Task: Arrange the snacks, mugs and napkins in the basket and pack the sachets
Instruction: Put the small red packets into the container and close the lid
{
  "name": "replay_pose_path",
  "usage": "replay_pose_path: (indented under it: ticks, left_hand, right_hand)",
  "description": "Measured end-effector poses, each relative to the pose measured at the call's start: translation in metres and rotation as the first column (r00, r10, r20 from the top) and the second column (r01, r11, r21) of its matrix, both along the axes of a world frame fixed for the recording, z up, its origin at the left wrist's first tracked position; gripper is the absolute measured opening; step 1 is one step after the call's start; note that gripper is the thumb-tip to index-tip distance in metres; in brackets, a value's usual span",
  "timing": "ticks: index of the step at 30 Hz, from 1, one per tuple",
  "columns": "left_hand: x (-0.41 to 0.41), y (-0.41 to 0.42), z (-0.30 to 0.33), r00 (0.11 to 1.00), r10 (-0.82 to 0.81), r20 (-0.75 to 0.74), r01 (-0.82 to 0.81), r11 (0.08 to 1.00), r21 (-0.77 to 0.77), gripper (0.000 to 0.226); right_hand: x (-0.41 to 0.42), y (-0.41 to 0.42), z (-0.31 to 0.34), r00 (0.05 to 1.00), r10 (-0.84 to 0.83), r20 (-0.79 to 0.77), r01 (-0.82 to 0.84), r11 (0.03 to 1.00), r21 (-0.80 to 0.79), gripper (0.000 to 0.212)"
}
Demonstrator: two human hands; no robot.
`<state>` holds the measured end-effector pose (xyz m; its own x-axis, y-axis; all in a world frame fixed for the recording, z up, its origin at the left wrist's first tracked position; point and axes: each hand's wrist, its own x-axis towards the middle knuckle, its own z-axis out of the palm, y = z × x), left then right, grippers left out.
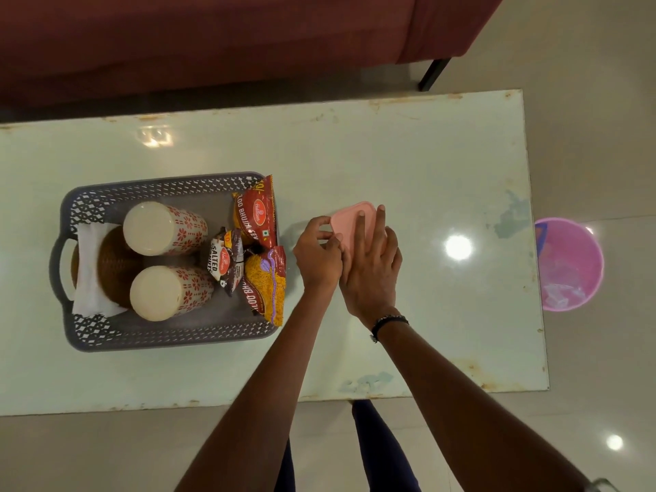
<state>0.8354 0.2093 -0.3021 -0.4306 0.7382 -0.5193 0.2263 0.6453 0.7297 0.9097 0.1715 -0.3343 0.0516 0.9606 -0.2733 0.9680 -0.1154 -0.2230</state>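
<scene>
A small pink lidded box (353, 221) sat on the pale glass table (426, 165), just right of the grey plastic basket (170, 340) that held two upturned mugs, napkins and snack packets. The right hand (372, 268) lay flat on the lid with fingers spread, while the left hand (317, 257) pinched the box's near-left edge. The box looked light, rigid and smooth, so it would likely slide unless held down; its rim seemed the best grip.
</scene>
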Motion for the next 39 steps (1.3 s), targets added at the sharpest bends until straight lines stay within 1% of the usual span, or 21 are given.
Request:
replay_pose_path:
  ticks: [3, 4, 5, 6, 7, 9, 10, 12, 14, 16, 18, 20, 23, 25, 28, 32, 34, 39]
  left_hand:
    - [0.000, 0.001, 0.004, 0.999, 0.000, 0.033, 0.001, 1.000, -0.025, 0.031]
    - [0.000, 0.001, 0.005, 0.999, -0.010, 0.039, 0.011, 1.000, -0.023, 0.032]
    - [0.001, -0.001, 0.006, 0.999, -0.036, 0.023, 0.036, 0.999, -0.012, 0.033]
    - [0.002, -0.004, 0.007, 0.995, -0.088, -0.038, 0.088, 0.996, 0.004, 0.034]
    - [0.004, -0.010, 0.007, 0.977, -0.158, -0.144, 0.162, 0.987, 0.020, 0.036]
    - [0.009, -0.027, 0.010, 0.878, -0.302, -0.371, 0.340, 0.939, 0.041, 0.042]
    - [0.012, -0.038, 0.011, 0.821, -0.370, -0.435, 0.428, 0.903, 0.042, 0.044]
    - [0.020, -0.061, 0.014, 0.721, -0.504, -0.475, 0.582, 0.813, 0.021, 0.046]
    - [0.025, -0.081, 0.012, 0.643, -0.597, -0.480, 0.679, 0.734, -0.003, 0.047]
    - [0.026, -0.092, 0.010, 0.573, -0.634, -0.520, 0.721, 0.692, -0.049, 0.049]
    - [0.024, -0.095, 0.009, 0.518, -0.634, -0.574, 0.715, 0.689, -0.115, 0.052]
    - [0.019, -0.096, 0.008, 0.487, -0.630, -0.605, 0.695, 0.699, -0.169, 0.055]
    - [0.013, -0.102, 0.008, 0.480, -0.654, -0.584, 0.687, 0.695, -0.213, 0.060]
    - [0.009, -0.109, 0.009, 0.506, -0.650, -0.567, 0.669, 0.711, -0.218, 0.064]
    - [0.004, -0.119, 0.012, 0.552, -0.632, -0.544, 0.623, 0.746, -0.234, 0.070]
    - [-0.001, -0.128, 0.012, 0.578, -0.626, -0.524, 0.599, 0.761, -0.249, 0.071]
    - [-0.001, -0.131, 0.012, 0.574, -0.635, -0.517, 0.606, 0.754, -0.253, 0.072]
    - [-0.002, -0.129, 0.009, 0.561, -0.643, -0.522, 0.609, 0.747, -0.266, 0.071]
  right_hand:
    - [0.004, 0.004, 0.008, 0.997, 0.020, -0.080, -0.024, 0.999, -0.043, 0.060]
    - [0.010, 0.005, 0.010, 0.988, 0.019, -0.155, -0.027, 0.998, -0.049, 0.059]
    - [0.017, 0.006, 0.012, 0.965, -0.002, -0.264, -0.012, 0.999, -0.051, 0.056]
    - [0.026, 0.007, 0.013, 0.922, -0.041, -0.386, 0.022, 0.998, -0.053, 0.053]
    - [0.035, 0.008, 0.014, 0.873, -0.083, -0.481, 0.067, 0.996, -0.050, 0.050]
    - [0.050, 0.006, 0.016, 0.807, -0.159, -0.569, 0.158, 0.986, -0.052, 0.044]
    - [0.056, 0.005, 0.017, 0.773, -0.202, -0.602, 0.207, 0.976, -0.062, 0.040]
    - [0.064, 0.005, 0.018, 0.708, -0.277, -0.650, 0.279, 0.955, -0.102, 0.035]
    - [0.068, 0.004, 0.018, 0.648, -0.337, -0.683, 0.303, 0.937, -0.175, 0.035]
    - [0.065, 0.002, 0.018, 0.618, -0.366, -0.696, 0.286, 0.929, -0.234, 0.040]
    - [0.056, 0.000, 0.018, 0.643, -0.345, -0.683, 0.250, 0.938, -0.239, 0.045]
    - [0.045, 0.000, 0.017, 0.680, -0.310, -0.664, 0.220, 0.951, -0.219, 0.049]
    - [0.030, 0.001, 0.018, 0.715, -0.267, -0.646, 0.171, 0.963, -0.210, 0.052]
    - [0.019, 0.001, 0.020, 0.735, -0.228, -0.639, 0.124, 0.971, -0.204, 0.051]
    - [0.004, -0.002, 0.022, 0.731, -0.193, -0.655, 0.072, 0.975, -0.208, 0.051]
    - [-0.003, -0.006, 0.022, 0.711, -0.208, -0.672, 0.075, 0.972, -0.222, 0.053]
    - [-0.002, -0.007, 0.022, 0.706, -0.219, -0.673, 0.082, 0.970, -0.229, 0.053]
    - [-0.003, -0.005, 0.022, 0.730, -0.211, -0.650, 0.090, 0.973, -0.214, 0.054]
